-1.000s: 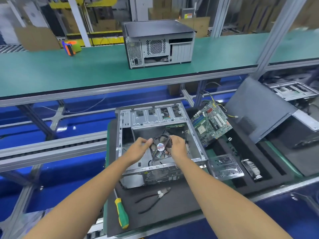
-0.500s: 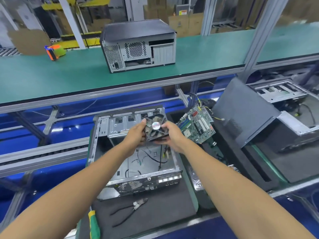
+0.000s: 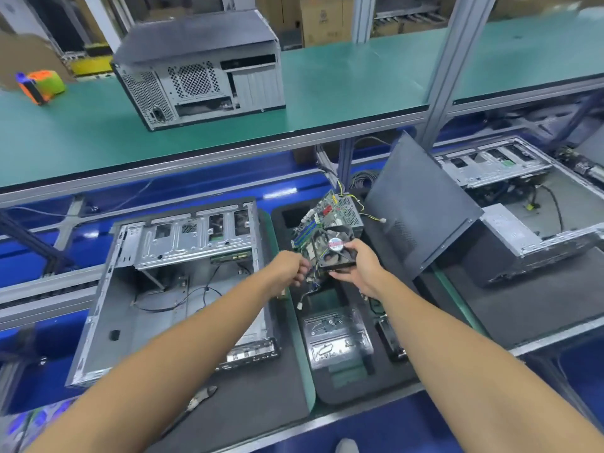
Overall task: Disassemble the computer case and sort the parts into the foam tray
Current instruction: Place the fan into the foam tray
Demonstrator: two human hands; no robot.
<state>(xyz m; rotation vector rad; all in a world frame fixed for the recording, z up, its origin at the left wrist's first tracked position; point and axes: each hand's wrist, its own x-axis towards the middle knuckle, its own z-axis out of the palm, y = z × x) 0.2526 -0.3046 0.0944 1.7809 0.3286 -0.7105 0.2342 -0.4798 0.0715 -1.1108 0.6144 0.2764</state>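
Green-topped shelf [image 3: 359, 76] on aluminium posts [image 3: 447, 70].

I can read nothing. Round red-and-white label on the fan [image 3: 334, 247] hub is blurred; print on far cardboard boxes [image 3: 322, 19] too small.

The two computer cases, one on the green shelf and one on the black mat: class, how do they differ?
The case on the shelf is closed, its dark cover on; the case on the mat lies open and nearly gutted, loose wires inside. The first stands higher and farther away; the second sits near both hands. Both are perforated grey metal.
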